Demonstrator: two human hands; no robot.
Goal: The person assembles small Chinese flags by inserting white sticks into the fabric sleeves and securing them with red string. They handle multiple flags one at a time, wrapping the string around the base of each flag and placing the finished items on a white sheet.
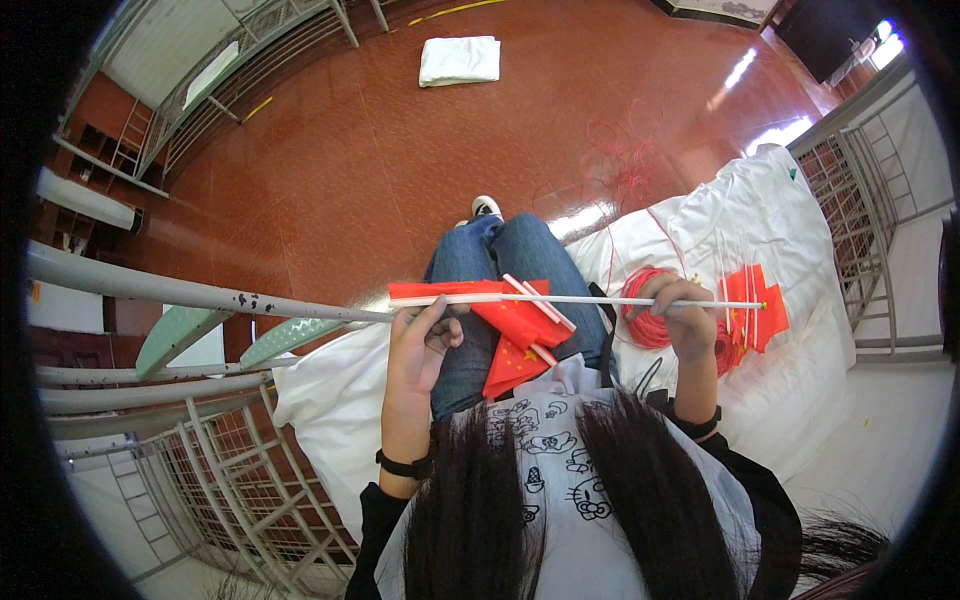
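A thin white stick (pixel 580 299) lies level across my lap, its left end in the white edge sleeve of a small red flag (pixel 405 291). At that sleeve, the thumb and fingers of my left hand (pixel 424 340) pinch the flag. Further along, my right hand (pixel 683 308) is closed round the stick near its yellow-tipped right end. More red flags with yellow stars (pixel 512 366) lie on my jeans below the stick. Beside my right hand sits a coil of red cord (pixel 646 325), partly hidden by the fingers.
Finished-looking red flags on white sticks (pixel 768 325) lie on the white bedding (pixel 790 220) at right. Loose red string (pixel 625 150) trails onto the reddish floor. A folded white cloth (pixel 459 62) lies ahead. Grey metal bed rails (pixel 200 290) reach in from the left.
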